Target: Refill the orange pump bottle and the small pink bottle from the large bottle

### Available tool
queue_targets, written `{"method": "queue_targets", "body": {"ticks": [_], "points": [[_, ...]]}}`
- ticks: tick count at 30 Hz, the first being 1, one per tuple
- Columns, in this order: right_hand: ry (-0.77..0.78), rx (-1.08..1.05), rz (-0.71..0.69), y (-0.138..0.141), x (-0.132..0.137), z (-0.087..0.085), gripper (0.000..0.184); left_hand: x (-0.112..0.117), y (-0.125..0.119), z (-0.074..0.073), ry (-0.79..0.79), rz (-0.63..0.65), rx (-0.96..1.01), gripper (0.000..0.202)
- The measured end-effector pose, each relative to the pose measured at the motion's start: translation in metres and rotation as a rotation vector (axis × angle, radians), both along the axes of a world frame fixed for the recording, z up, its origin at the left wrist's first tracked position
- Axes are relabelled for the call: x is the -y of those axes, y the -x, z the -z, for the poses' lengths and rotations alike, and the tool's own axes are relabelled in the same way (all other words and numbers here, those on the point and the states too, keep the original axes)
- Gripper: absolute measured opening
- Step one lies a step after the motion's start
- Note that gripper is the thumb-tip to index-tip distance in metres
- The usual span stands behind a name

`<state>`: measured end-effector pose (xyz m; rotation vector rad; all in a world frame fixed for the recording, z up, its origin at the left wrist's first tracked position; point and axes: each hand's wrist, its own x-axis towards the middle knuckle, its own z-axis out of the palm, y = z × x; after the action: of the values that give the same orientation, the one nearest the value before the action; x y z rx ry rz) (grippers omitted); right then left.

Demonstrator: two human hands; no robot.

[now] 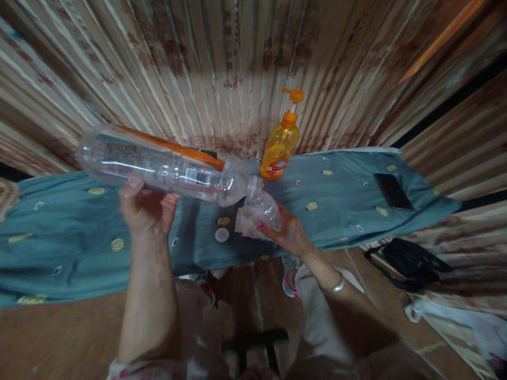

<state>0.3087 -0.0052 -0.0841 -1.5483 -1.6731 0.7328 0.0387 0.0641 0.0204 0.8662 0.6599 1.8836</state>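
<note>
My left hand [148, 208] grips a large clear plastic bottle [166, 171] with an orange-edged label and a barcode. The bottle is tipped almost level, its neck pointing right. My right hand [287, 229] is closed around a small clear bottle [267, 208], which leans so its mouth meets the large bottle's neck. Whether liquid is flowing between them I cannot tell. Under the small bottle lies a crumpled pale tissue or cloth [246, 222]. A round whitish cap [222, 235] rests on the table just left of it. Behind stands an orange pump bottle [280, 148], upright and partly filled.
A teal cloth with pineapple prints [340, 211] covers the narrow table. On its right part lies a dark phone [393, 191]. Pleated curtains [222, 68] hang close behind. A black bag [412, 264] is on the floor at the right.
</note>
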Motion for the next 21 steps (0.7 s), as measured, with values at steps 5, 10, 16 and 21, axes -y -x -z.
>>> {"method": "queue_targets", "body": {"ticks": [5,10,16,21], "points": [[0.004,-0.001,-0.010,-0.0003,-0.0010,0.0018,0.060,-0.0012,0.0015,0.0002,0.001,0.015,-0.015,0.061],[0.006,-0.011,-0.006,-0.0013,-0.0015,0.0034,0.063,-0.0035,0.0045,0.0026,-0.029,0.008,-0.014,0.062],[-0.009,-0.023,-0.009,-0.0022,-0.0013,0.0047,0.061,-0.0044,0.0059,0.0054,-0.024,0.013,-0.013,0.061],[-0.020,-0.024,-0.018,-0.0025,-0.0015,0.0050,0.057,-0.0046,0.0056,0.0041,-0.007,0.007,-0.020,0.063]]}}
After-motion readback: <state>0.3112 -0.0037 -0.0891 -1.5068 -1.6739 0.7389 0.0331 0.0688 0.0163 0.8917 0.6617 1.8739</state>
